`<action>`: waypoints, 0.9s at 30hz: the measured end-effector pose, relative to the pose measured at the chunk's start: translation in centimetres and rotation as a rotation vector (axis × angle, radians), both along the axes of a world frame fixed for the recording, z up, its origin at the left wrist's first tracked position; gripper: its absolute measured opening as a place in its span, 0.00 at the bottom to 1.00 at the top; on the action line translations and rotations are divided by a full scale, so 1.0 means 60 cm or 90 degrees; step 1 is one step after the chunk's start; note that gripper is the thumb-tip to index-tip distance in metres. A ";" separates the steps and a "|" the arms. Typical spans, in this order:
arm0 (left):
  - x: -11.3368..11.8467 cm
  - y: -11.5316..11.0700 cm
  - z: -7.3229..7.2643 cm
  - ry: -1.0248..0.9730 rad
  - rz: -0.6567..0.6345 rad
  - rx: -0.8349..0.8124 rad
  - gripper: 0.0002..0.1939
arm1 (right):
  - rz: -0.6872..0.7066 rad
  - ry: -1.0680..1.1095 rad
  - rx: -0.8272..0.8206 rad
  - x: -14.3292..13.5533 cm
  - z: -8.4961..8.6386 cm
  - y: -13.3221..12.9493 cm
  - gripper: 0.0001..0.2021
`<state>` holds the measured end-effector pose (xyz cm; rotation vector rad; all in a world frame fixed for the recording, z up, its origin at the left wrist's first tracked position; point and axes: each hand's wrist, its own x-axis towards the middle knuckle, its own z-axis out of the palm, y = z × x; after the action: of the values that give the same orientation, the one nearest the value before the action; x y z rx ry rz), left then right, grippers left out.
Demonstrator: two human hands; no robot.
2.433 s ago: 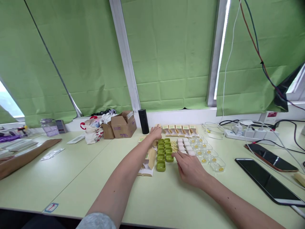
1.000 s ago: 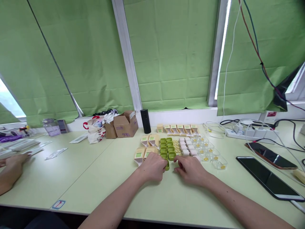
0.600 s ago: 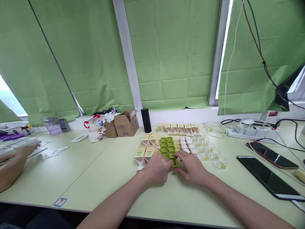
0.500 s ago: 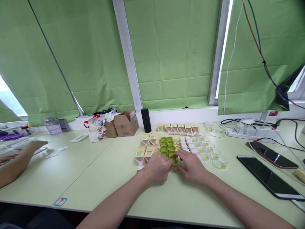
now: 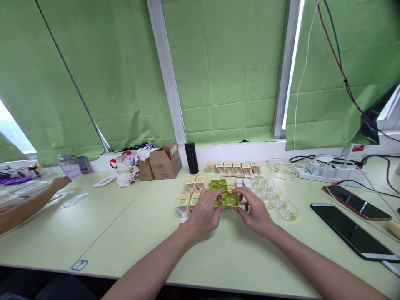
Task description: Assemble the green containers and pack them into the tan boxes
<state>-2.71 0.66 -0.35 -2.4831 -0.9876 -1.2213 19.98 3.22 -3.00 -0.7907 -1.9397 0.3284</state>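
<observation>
Between my two hands is a small green square box point(image 5: 232, 200), its hollow inside facing up. My left hand point(image 5: 204, 211) pinches around its left side with thumb and fingertips. On the opposite side my right hand point(image 5: 254, 210) curls thumb and fingers around the right edge. More green boxes point(image 5: 214, 183) stand in rows just behind, partly hidden by my hands. Open cream cartons with green labels point(image 5: 183, 202) are left of them. White blocks point(image 5: 246, 182) and clear cups with yellow bits inside point(image 5: 288, 212) are lined up to the right.
More cartons point(image 5: 237, 168) form a back row beside a black cylinder point(image 5: 191, 157). Cardboard boxes point(image 5: 165, 162) and a cloth bag point(image 5: 126, 171) stand left. Phones point(image 5: 353, 229) and a power strip point(image 5: 331, 175) lie right. Another person's arm point(image 5: 34, 204) reaches in at far left.
The green box between my hands has been raised and tilted so its inside shows. My left hand has opened from a fist-like curl into a wider pinch. The other person's arm moved farther back.
</observation>
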 end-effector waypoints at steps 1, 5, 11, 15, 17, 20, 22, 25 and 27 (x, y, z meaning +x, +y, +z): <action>0.001 0.000 -0.001 -0.006 -0.001 -0.007 0.24 | 0.004 0.008 0.000 0.000 0.000 -0.001 0.21; 0.004 0.003 -0.008 -0.012 -0.015 -0.034 0.30 | 0.011 0.030 -0.005 -0.002 0.000 -0.002 0.22; 0.007 0.010 -0.005 0.007 -0.043 -0.019 0.28 | -0.001 0.039 -0.025 -0.001 -0.006 -0.001 0.23; 0.010 0.015 0.007 0.008 -0.055 0.000 0.23 | 0.001 0.064 -0.030 0.000 -0.004 -0.002 0.21; 0.013 0.015 0.013 0.007 -0.054 0.003 0.21 | 0.006 0.081 -0.025 0.000 0.000 -0.004 0.19; 0.018 0.013 0.024 -0.014 -0.029 -0.038 0.19 | 0.020 0.107 -0.039 0.001 0.009 -0.008 0.19; 0.024 0.013 0.034 -0.047 -0.009 -0.101 0.17 | 0.034 0.120 -0.055 0.003 0.014 -0.010 0.20; 0.035 0.015 0.051 -0.115 0.013 -0.210 0.15 | 0.050 0.135 -0.066 0.006 0.019 -0.011 0.24; 0.043 0.018 0.063 -0.149 0.014 -0.276 0.13 | 0.049 0.143 -0.065 0.008 0.020 -0.010 0.26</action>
<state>-0.15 1.72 3.43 -2.6699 -1.4743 -1.4457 20.45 2.59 -1.79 -0.7143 -1.7553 0.5438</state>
